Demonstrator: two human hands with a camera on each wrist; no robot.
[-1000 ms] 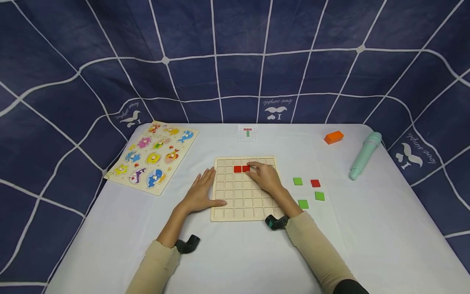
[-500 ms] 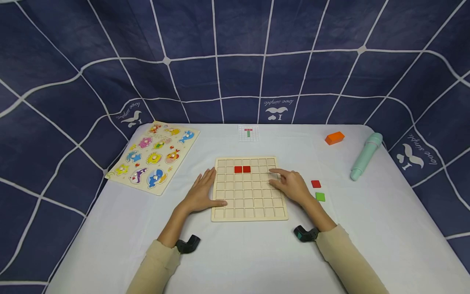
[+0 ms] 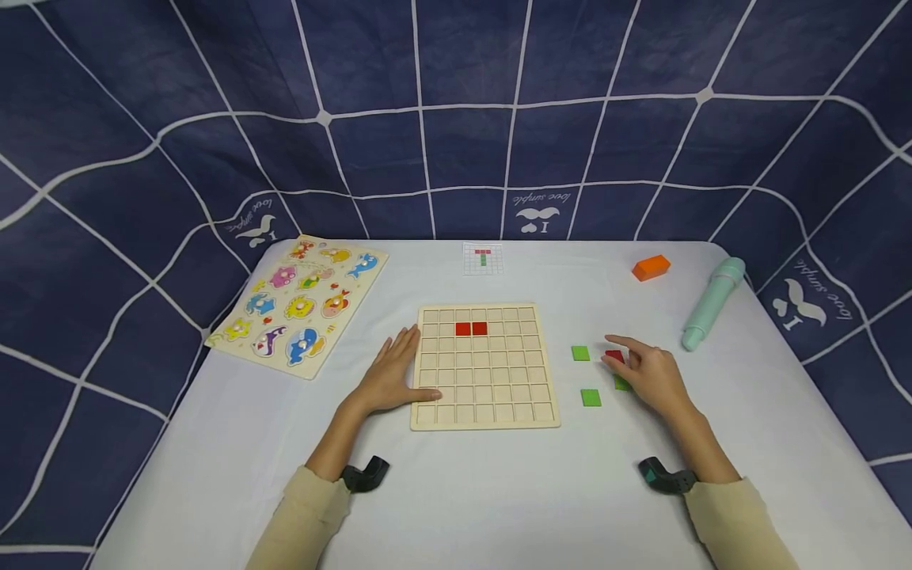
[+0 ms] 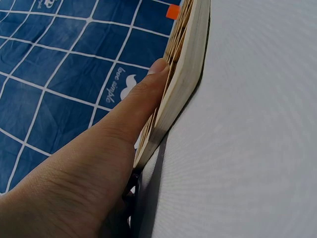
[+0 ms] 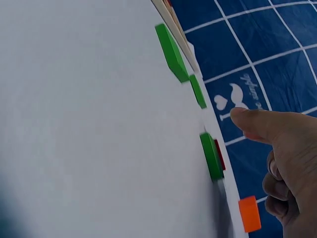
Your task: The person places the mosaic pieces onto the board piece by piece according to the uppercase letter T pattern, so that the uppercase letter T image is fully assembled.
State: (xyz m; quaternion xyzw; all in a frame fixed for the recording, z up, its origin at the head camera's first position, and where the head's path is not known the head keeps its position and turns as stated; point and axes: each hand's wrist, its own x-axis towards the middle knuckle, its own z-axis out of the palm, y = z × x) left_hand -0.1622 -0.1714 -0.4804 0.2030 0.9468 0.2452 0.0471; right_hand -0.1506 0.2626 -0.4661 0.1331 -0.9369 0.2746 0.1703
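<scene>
Head view overlooks tabletop (image 3: 484,499), wrist views skim it

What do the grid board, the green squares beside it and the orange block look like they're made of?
Grid board: probably bare wood, matte, judging by its pale tan colour and thick edge.
Green squares: painted wood or plastic, hard to tell; even green covers their sides too.
Orange block: perhaps plastic or painted wood; its faces look smooth, no visible grain.

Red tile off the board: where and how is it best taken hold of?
The red tile is likely best pinched by its left and right edges, from above: it's a thin square lying flat on the table, and a green tile sits close on its near side, leaving less room there.
</scene>
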